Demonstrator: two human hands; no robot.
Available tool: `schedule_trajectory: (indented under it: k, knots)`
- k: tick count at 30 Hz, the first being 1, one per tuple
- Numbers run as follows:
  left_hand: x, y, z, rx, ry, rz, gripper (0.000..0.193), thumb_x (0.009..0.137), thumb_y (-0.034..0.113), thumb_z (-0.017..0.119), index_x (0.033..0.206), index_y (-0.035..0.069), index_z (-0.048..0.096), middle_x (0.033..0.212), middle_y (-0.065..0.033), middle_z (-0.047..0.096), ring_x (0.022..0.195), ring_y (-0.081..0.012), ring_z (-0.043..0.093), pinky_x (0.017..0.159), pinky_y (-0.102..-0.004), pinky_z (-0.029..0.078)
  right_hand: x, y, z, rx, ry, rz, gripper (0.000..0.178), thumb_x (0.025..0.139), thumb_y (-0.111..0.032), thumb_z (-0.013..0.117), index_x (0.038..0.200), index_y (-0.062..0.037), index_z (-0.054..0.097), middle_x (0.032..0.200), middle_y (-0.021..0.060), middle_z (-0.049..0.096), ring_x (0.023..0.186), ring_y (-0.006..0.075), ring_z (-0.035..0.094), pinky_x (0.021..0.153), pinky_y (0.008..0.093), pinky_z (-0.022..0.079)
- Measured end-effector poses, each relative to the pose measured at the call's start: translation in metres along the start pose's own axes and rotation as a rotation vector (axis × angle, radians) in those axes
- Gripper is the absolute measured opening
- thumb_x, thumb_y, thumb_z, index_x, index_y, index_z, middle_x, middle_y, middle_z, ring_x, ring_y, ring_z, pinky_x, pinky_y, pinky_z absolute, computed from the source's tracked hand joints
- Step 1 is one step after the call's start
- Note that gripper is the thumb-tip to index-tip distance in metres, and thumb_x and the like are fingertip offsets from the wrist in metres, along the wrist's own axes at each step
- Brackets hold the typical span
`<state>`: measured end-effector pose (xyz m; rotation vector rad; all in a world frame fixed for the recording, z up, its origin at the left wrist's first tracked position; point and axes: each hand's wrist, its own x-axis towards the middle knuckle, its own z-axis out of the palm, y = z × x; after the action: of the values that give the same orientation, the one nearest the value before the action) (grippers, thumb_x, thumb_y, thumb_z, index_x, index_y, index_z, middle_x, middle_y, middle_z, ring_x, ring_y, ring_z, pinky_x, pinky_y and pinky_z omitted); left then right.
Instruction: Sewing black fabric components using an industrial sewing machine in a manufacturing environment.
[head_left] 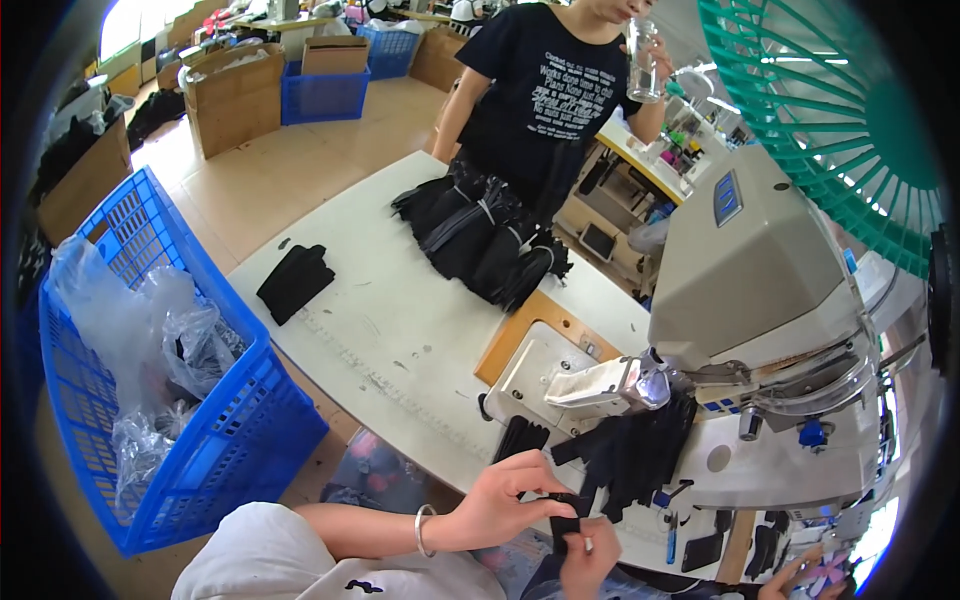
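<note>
My left hand (pixel 512 503), with a bracelet on its wrist, pinches a small black fabric piece (pixel 566 524) between thumb and fingers. Close below it, my right hand (pixel 592 556) has its fingers closed on the lower part of the same piece. Both hands are in front of the sewing machine (pixel 755 265), near the table's front edge. Beside them, a heap of black fabric pieces (pixel 640 450) hangs by the machine's narrow arm (pixel 600 388). A smaller black stack (pixel 522 437) lies just beyond my left hand.
Tied black fabric bundles (pixel 480 235) lie at the far side of the white table (pixel 380 330); a flat black stack (pixel 296 283) is at left. A blue crate (pixel 230 470) holds clear plastic bags. One person (pixel 545 90) stands opposite with a glass. A green fan (pixel 820 110) is upper right; another person's hand (pixel 790 578) shows lower right.
</note>
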<state>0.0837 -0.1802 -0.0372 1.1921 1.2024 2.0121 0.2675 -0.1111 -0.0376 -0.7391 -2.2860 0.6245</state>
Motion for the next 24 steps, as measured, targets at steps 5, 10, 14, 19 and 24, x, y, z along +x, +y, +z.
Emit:
schedule_trajectory:
  k: [5, 10, 14, 19, 24]
  knots:
    - [-0.012, -0.01, 0.005, 0.106, -0.171, -0.105, 0.019, 0.076, 0.012, 0.077, 0.093, 0.005, 0.071, 0.079, -0.0032, 0.057, 0.073, -0.0118, 0.055, 0.062, -0.0251, 0.044, 0.008, -0.021, -0.008, 0.294, -0.161, 0.423, 0.028, 0.076, -0.017, 0.074, 0.088, 0.0028, 0.059, 0.078, 0.0085, 0.063, 0.072, 0.0183, 0.059, 0.064, 0.0317, 0.046]
    - [-0.015, -0.006, -0.003, 0.046, -0.259, -0.107, 0.033, 0.078, 0.018, 0.075, 0.105, 0.002, 0.066, 0.089, -0.0078, 0.063, 0.075, -0.0174, 0.06, 0.067, -0.0278, 0.049, 0.023, -0.028, -0.005, 0.255, -0.111, 0.197, 0.021, 0.081, -0.012, 0.069, 0.074, 0.0016, 0.055, 0.07, 0.0114, 0.054, 0.063, 0.0203, 0.053, 0.059, 0.031, 0.042]
    - [-0.015, 0.002, -0.008, -0.033, -0.199, -0.355, 0.026, 0.08, 0.016, 0.073, 0.102, 0.004, 0.066, 0.087, -0.0071, 0.065, 0.076, -0.0179, 0.061, 0.067, -0.0284, 0.049, 0.019, -0.02, -0.005, 0.085, -0.118, -0.025, 0.013, 0.075, -0.005, 0.069, 0.074, 0.0014, 0.058, 0.072, 0.0125, 0.056, 0.067, 0.0259, 0.056, 0.062, 0.0332, 0.044]
    - [-0.018, -0.005, -0.012, 0.062, -0.262, -0.253, 0.017, 0.082, 0.014, 0.071, 0.093, 0.002, 0.065, 0.083, -0.0068, 0.064, 0.076, -0.0187, 0.061, 0.066, -0.0294, 0.048, 0.006, -0.018, 0.007, 0.236, -0.044, 0.222, 0.025, 0.08, -0.017, 0.072, 0.091, 0.0025, 0.061, 0.085, 0.0133, 0.061, 0.078, 0.0216, 0.059, 0.071, 0.0318, 0.046]
    - [-0.027, -0.01, -0.009, 0.011, -0.256, -0.107, 0.015, 0.085, 0.013, 0.068, 0.09, 0.001, 0.061, 0.084, -0.0077, 0.061, 0.074, -0.0213, 0.059, 0.063, -0.0311, 0.046, 0.004, -0.019, 0.01, 0.388, -0.02, 0.315, 0.034, 0.087, -0.032, 0.068, 0.092, 0.0008, 0.061, 0.088, 0.0057, 0.058, 0.071, 0.0123, 0.053, 0.064, 0.0249, 0.043]
